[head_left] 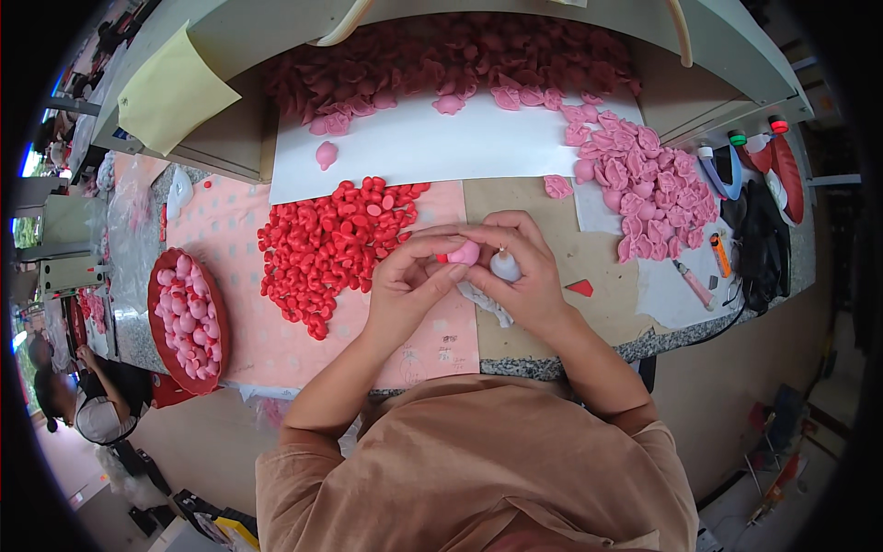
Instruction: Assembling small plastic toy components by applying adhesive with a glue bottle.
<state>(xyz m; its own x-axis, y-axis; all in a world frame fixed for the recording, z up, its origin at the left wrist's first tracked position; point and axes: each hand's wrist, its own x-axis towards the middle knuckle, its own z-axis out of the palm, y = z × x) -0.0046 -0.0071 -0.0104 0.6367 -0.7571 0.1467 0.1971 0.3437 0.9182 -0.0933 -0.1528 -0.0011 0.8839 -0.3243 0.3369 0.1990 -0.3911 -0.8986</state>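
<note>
My left hand (411,269) and my right hand (526,276) meet above the bench in the middle of the view. Between their fingertips is a small round pink piece (464,253), with a red piece (442,258) against its left side. Both hands are closed around this pair. A small whitish squeeze bottle (504,267) with a narrow nozzle is tucked in my right hand, by the palm. Below it lies a crumpled white cloth (487,305). Just left of my left hand spreads a heap of glossy red pieces (322,244).
A red basket (222,354) holding pink-and-red pieces stands at the left. Loose pink pieces (644,179) are heaped at the right, more under the shelf (230,55). An orange cutter (719,256), a tube (694,287) and blue-handled tool (722,179) lie far right. Another person (101,405) is at left.
</note>
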